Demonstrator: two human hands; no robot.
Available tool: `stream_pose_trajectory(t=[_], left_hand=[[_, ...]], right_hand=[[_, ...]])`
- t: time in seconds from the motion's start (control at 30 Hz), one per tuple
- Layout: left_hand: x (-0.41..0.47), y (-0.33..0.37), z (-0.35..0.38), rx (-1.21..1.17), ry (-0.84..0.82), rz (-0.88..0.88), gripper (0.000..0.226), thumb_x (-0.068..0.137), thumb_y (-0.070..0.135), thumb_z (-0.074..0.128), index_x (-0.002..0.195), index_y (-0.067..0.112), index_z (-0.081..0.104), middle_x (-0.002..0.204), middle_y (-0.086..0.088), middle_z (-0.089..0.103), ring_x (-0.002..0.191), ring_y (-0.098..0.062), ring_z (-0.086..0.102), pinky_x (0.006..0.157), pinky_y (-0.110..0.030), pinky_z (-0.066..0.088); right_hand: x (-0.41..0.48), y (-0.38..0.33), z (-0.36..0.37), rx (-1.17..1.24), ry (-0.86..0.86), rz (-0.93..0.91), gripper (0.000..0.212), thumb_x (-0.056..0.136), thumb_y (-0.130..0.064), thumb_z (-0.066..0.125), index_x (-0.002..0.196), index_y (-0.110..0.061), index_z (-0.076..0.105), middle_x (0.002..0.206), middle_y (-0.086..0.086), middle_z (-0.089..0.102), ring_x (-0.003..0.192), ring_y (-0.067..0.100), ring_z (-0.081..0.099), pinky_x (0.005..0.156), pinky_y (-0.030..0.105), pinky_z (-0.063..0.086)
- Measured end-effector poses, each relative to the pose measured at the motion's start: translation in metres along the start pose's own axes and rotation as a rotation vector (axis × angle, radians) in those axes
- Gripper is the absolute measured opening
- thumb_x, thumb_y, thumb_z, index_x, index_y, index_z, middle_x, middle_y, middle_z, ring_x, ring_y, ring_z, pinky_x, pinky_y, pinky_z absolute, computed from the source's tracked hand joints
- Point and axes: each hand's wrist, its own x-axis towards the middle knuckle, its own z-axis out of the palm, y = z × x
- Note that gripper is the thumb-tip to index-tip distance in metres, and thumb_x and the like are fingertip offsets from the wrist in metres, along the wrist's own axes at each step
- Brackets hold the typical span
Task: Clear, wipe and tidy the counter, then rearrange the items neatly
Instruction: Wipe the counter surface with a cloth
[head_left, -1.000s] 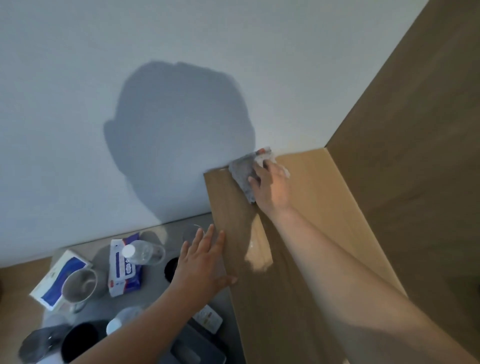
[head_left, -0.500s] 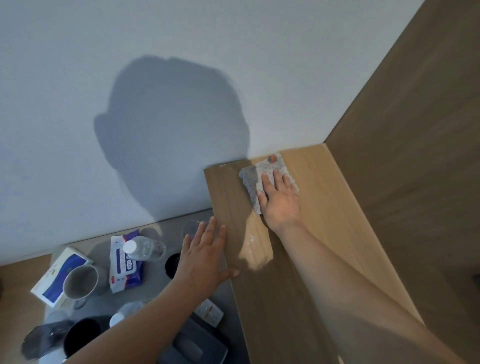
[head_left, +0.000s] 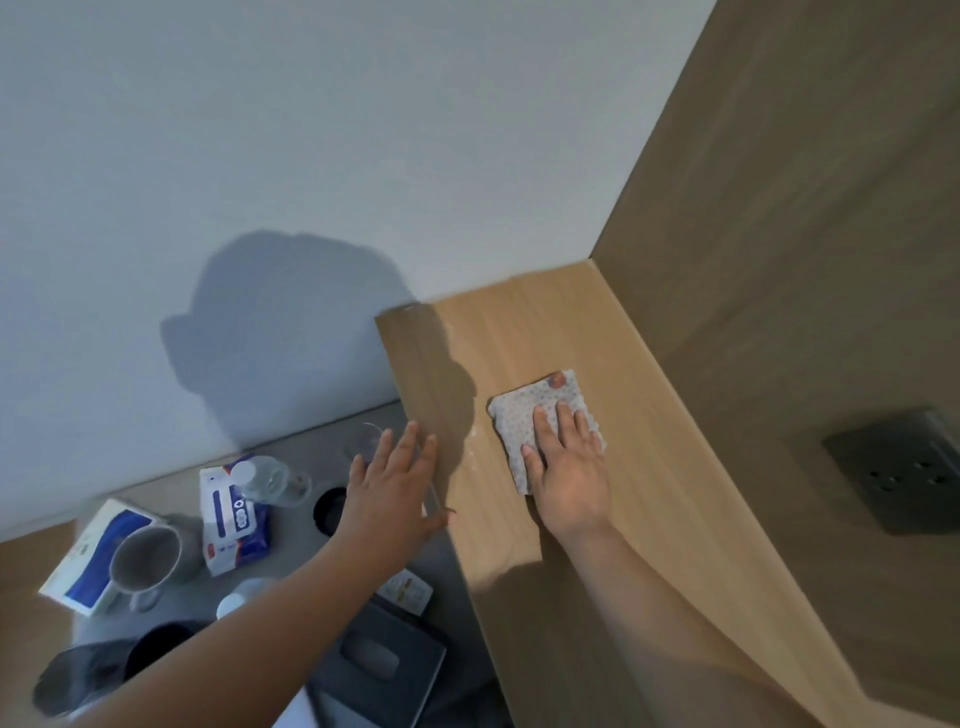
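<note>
Head view, right hand flat on cloth

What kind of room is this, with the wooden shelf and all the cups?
Probably a hotel room or small flat's drinks corner, though that is a guess. A wooden counter meets a plain wall, a wall socket sits in the wood panel, and a mug, water bottle and wet wipes pack crowd a lower grey ledge.

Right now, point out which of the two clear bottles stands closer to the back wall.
The clear bottle beside the wipes pack. The other bottle stands nearer the camera, partly hidden by the left forearm.
</note>
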Motion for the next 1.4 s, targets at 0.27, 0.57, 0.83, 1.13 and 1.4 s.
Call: stream_pose_trajectory(t=[0.27,0.57,0.83,1.13,1.4], left_hand=[[-0.028,0.008,0.009,0.021,-0.041,0.085,0.09,0.093,0.058,0.048,0.155,0.021,-0.004,0.161,-0.002,-0.018,0.148,-0.027,-0.016,0.121,-0.052,0.003],[-0.066,0.022,0.022,0.076,-0.084,0.156,0.09,0.092,0.057,0.05,0.156,0.02,-0.003,0.162,-0.002,-0.017,0.149,-0.027,-0.015,0.12,-0.051,0.001],[-0.097,0.039,0.036,0.103,-0.106,0.236,0.088,0.092,0.055,0.052,0.156,0.021,0.002,0.163,0.0,-0.013,0.149,-0.026,-0.012,0.121,-0.05,0.002],[-0.125,0.057,0.053,0.176,-0.141,0.311,0.087,0.092,0.061,0.047,0.156,0.02,0.005,0.163,-0.001,-0.009,0.149,-0.026,-0.012,0.121,-0.052,0.006],[-0.137,0.055,0.051,0.2,-0.123,0.336,0.086,0.092,0.06,0.047,0.155,0.02,0.004,0.163,-0.002,-0.011,0.149,-0.026,-0.013,0.121,-0.05,0.003]], right_hand=[[-0.065,0.022,0.006,0.018,0.027,0.062,0.053,0.104,-0.041,0.03,0.154,-0.025,0.019,0.162,0.003,0.009,0.15,0.023,0.002,0.116,0.028,-0.007],[-0.133,0.04,0.019,0.043,0.046,0.16,0.063,0.097,-0.052,0.014,0.153,-0.026,0.022,0.162,0.0,0.011,0.15,0.021,0.003,0.117,0.029,-0.005],[-0.204,0.061,0.028,0.042,0.028,0.252,0.055,0.102,-0.048,0.018,0.154,-0.029,0.014,0.162,0.0,0.003,0.15,0.018,-0.005,0.117,0.028,-0.01],[-0.279,0.077,0.03,0.158,0.093,0.367,0.052,0.101,-0.041,0.044,0.149,-0.026,0.035,0.16,0.002,0.021,0.149,0.021,0.013,0.119,0.029,0.003],[-0.297,0.078,0.014,0.178,0.225,0.45,0.01,0.084,-0.02,0.07,0.093,-0.017,0.074,0.095,0.003,0.061,0.087,0.029,0.061,0.067,0.036,0.048]])
